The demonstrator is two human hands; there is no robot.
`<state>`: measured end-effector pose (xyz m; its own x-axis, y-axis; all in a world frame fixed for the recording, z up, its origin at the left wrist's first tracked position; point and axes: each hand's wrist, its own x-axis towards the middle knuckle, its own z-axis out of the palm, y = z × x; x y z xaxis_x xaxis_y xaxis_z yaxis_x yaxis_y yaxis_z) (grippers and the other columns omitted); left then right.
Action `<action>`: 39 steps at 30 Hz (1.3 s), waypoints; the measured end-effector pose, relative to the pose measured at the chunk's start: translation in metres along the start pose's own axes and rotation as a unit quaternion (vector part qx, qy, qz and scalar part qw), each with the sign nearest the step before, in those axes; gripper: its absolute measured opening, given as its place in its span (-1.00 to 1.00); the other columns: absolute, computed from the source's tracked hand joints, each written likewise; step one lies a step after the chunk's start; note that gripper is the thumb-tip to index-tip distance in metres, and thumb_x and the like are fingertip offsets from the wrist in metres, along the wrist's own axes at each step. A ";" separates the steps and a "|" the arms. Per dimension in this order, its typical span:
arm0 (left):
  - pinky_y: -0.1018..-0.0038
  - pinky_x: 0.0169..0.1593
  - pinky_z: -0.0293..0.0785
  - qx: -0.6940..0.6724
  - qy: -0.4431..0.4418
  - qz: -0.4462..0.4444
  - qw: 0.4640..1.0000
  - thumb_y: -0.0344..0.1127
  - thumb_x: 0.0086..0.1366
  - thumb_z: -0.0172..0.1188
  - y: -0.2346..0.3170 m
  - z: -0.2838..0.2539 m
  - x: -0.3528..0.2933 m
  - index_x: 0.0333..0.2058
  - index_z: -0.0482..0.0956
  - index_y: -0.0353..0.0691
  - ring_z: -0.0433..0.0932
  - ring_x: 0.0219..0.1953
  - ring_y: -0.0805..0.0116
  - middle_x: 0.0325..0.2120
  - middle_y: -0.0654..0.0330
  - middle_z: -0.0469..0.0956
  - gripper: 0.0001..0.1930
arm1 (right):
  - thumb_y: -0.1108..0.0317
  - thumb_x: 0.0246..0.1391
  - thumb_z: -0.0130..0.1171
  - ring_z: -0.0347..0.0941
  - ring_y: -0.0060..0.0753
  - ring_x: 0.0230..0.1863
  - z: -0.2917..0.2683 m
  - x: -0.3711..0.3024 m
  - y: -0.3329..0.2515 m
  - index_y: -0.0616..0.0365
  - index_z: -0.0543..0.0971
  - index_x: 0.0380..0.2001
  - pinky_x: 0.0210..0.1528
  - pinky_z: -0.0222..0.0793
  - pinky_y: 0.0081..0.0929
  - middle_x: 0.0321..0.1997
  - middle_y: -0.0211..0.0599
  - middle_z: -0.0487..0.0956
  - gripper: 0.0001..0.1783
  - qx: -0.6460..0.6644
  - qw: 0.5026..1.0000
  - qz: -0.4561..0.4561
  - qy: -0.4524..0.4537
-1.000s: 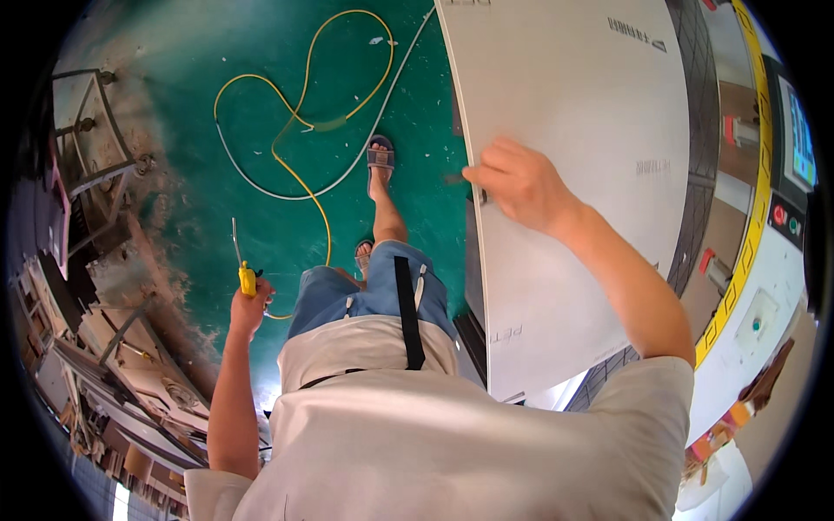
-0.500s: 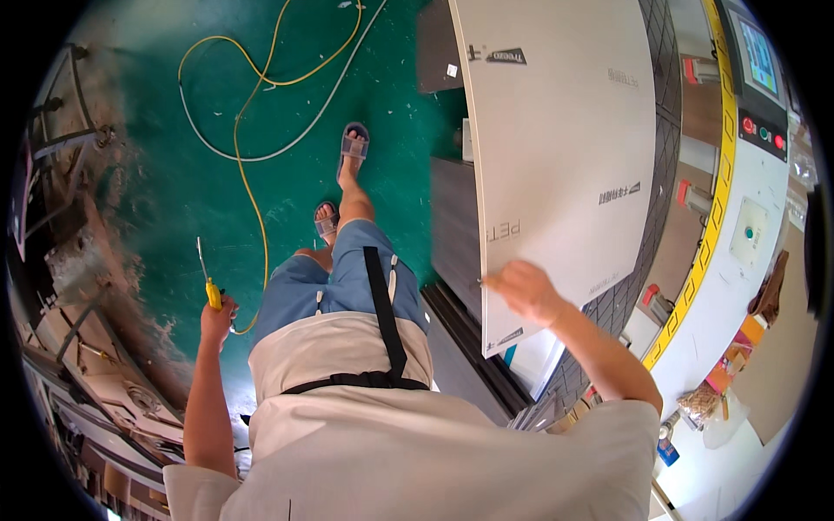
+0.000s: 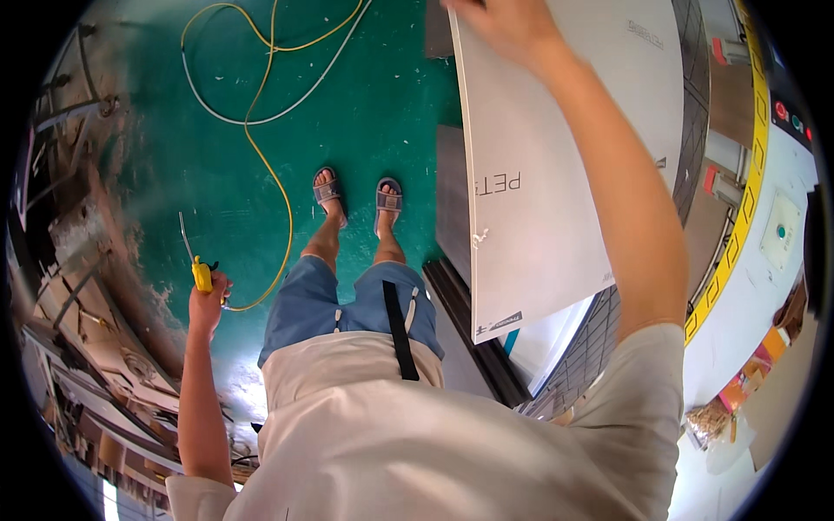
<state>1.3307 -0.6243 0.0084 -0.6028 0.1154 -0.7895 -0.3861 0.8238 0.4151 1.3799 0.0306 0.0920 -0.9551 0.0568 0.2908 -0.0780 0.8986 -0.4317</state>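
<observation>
The left grip [image 3: 208,300] is wrapped round a yellow air gun [image 3: 202,276]; the right grip [image 3: 506,26], its closure unclear, is nearer the pale panel [image 3: 543,230], at its left edge; the panel lies rightward, its length running forward.

Hands: two; left hand [image 3: 208,304], right hand [image 3: 508,30]. Yellow air gun [image 3: 202,276]: one. Yellow hose [image 3: 279,182]: one run. Grey hose [image 3: 317,94]: one run. White panel [image 3: 547,226]: one. Curled white scrap [image 3: 479,237]: one, at panel's left edge. Sandals [image 3: 389,205]: two, on green floor [image 3: 382,104]. Push buttons: four; three on black control plate [image 3: 789,132], one on white plate [image 3: 782,213]. Yellow rail [image 3: 738,227]: one. Red-ended fittings [image 3: 711,180]: two visible, along rail's left edge.
</observation>
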 end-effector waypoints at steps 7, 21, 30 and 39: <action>0.44 -0.22 0.52 -0.066 -0.012 0.015 0.998 -0.28 0.38 0.22 -0.070 0.067 -0.048 -0.22 0.63 -0.21 0.61 -0.34 0.42 -0.36 0.21 0.69 -0.86 | 0.53 -0.07 0.28 0.45 -0.27 -0.35 -0.020 -0.212 -0.129 0.21 0.68 -0.24 -0.39 0.41 -0.34 -0.44 -0.33 0.43 -0.76 0.074 0.988 -0.086 -0.104; 0.43 -0.22 0.54 0.022 -0.023 -0.009 0.999 -0.28 0.38 0.21 -0.105 0.151 -0.172 -0.22 0.62 -0.28 0.62 -0.37 0.40 -0.36 0.19 0.70 -0.82 | 0.37 0.08 0.29 0.57 0.06 -0.16 -0.005 -0.113 -0.053 0.12 0.72 -0.36 -0.11 0.50 -0.12 -0.29 -0.11 0.62 -0.90 0.015 0.999 0.004 0.049; 0.46 -0.29 0.49 -0.024 -0.003 0.013 1.000 -0.27 0.41 0.18 -0.169 0.141 -0.184 -0.23 0.61 -0.26 0.60 -0.37 0.43 -0.35 0.19 0.69 -0.83 | 0.45 0.06 0.23 0.50 -0.07 -0.20 -0.001 -0.250 -0.129 0.14 0.60 -0.33 -0.21 0.48 -0.20 -0.36 -0.22 0.47 -0.92 0.025 0.992 -0.115 -0.053; 0.45 -0.23 0.51 -0.019 -0.018 0.014 1.000 -0.30 0.37 0.18 -0.217 0.143 -0.189 -0.24 0.60 -0.28 0.58 -0.36 0.40 -0.36 0.19 0.67 -0.84 | 0.52 -0.12 0.23 0.44 -0.15 -0.28 -0.034 -0.457 -0.286 0.21 0.60 -0.29 -0.28 0.47 -0.28 -0.38 -0.27 0.40 -0.77 0.107 0.974 -0.013 -0.197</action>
<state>1.6282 -0.7456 0.0035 -0.5880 0.1579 -0.7933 -0.3964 0.7987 0.4528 1.8487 -0.2376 0.1116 -0.9844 -0.1738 -0.0284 -0.1208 0.7841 -0.6088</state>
